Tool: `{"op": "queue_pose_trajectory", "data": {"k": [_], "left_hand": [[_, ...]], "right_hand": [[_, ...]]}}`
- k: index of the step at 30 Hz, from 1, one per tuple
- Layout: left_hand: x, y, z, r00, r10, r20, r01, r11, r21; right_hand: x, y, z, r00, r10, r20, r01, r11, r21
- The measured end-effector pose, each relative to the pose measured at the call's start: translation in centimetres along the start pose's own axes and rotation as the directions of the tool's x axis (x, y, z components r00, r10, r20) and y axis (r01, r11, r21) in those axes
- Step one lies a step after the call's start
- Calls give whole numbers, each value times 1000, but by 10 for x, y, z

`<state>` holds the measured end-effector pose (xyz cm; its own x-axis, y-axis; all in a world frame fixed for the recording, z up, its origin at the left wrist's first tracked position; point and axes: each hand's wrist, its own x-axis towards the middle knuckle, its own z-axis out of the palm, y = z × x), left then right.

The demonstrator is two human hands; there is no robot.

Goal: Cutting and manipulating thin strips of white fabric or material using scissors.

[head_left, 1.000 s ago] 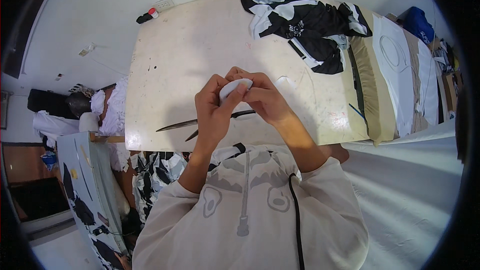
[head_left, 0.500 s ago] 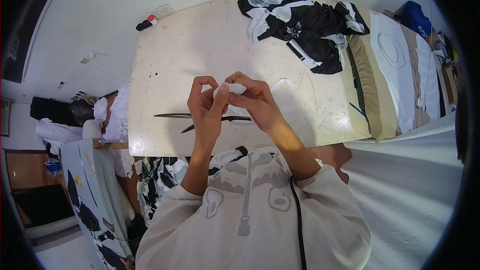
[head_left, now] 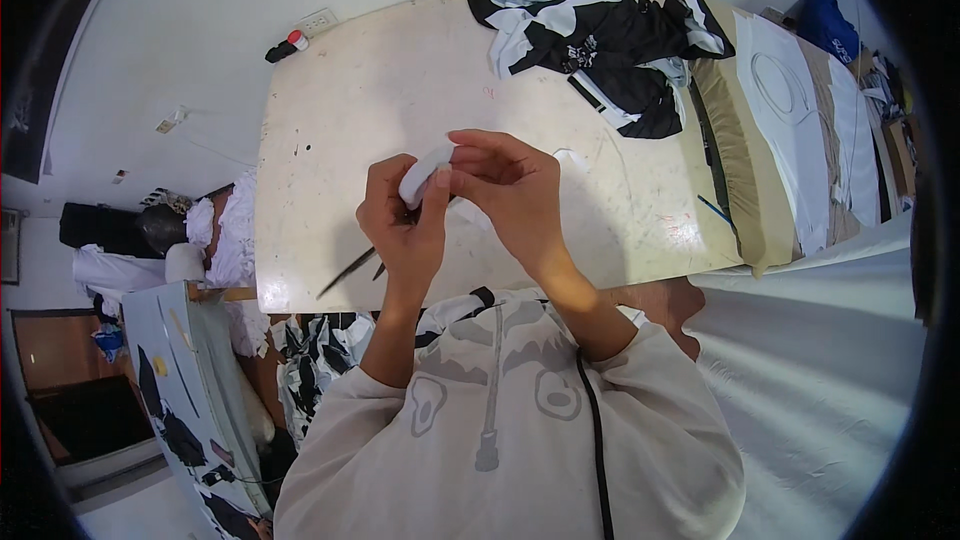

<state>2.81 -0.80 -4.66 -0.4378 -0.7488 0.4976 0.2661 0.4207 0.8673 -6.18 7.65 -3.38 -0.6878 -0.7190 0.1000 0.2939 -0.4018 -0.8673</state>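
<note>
A small white strip of cloth or tape, curved or rolled [head_left: 424,176], is pinched between my two hands above the table. My left hand [head_left: 402,230] grips its lower end with thumb and curled fingers. My right hand [head_left: 515,202] closes thumb and fingertips on its upper end. Below and behind the left hand show the dark blades of scissors [head_left: 345,272], tips toward the near left; their handles are hidden, and whether a finger holds them I cannot tell. More white material [head_left: 470,213] shows beneath the hands.
The pale worktable [head_left: 340,110] carries a black, white and grey garment [head_left: 620,50] at the far right. Beyond its right side lie a tan cloth bundle [head_left: 740,150] and white sheets [head_left: 785,130]. A red-capped container [head_left: 297,39] stands at the far left corner. White curtain fabric [head_left: 810,370] hangs nearby.
The white strip has tilted from nearly level to steep, and the left hand has shifted left and down. The scissors have turned, their tips swinging toward the near edge.
</note>
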Motion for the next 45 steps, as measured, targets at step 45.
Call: {"op": "queue_pose_trajectory", "data": {"k": [45], "left_hand": [[22, -7, -38, 978, -112, 174, 196, 762, -617]], "right_hand": [[-62, -78, -93, 903, -402, 151, 428, 874, -232]]}}
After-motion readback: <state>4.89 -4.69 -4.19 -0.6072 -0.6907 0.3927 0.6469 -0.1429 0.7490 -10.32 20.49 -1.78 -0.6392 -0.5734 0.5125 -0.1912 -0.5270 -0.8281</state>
